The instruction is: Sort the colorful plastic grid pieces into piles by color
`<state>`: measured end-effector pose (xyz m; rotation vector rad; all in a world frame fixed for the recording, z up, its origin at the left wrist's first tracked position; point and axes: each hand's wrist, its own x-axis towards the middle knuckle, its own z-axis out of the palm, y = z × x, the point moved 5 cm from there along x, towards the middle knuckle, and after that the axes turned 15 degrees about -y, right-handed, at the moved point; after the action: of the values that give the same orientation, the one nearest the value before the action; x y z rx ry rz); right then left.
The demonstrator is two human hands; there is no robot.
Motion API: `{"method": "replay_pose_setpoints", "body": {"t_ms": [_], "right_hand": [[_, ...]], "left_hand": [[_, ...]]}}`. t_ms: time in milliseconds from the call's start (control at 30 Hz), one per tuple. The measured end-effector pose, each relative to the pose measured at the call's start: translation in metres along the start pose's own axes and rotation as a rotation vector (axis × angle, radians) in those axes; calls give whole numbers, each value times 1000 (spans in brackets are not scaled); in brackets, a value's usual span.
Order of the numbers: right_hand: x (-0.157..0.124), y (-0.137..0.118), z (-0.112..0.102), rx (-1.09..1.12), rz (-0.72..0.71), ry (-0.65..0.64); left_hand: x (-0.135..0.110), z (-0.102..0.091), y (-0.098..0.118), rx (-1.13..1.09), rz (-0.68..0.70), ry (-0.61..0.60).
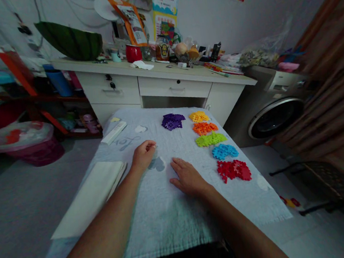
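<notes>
My left hand rests over the cloth-covered table, its fingers curled with thumb and fingertips together. Whatever may be between them is too small to make out. Beside it, my right hand lies palm down on the grey-blue cloth, fingers stretched out and nothing in it. To the right are piles of small notched plastic pieces, sorted by colour: yellow, orange, lime green, blue and red. A purple pile sits at the far middle.
A folded cream cloth and a long white box lie along the table's left side. Behind stands a white desk loaded with household items. A washing machine is at right, a pink bin at left.
</notes>
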<state>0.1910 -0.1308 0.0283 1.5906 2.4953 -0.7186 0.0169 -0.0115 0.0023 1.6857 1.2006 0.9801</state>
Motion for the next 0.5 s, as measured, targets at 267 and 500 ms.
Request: {"method": "replay_pose_setpoints", "body": {"t_ms": [267, 500], "right_hand": [[-21, 15, -11, 112, -56, 152], [-79, 95, -43, 207, 76, 619]], "left_hand": [[-3, 3, 6, 99, -32, -20], [-2, 6, 5, 207, 5, -41]]}}
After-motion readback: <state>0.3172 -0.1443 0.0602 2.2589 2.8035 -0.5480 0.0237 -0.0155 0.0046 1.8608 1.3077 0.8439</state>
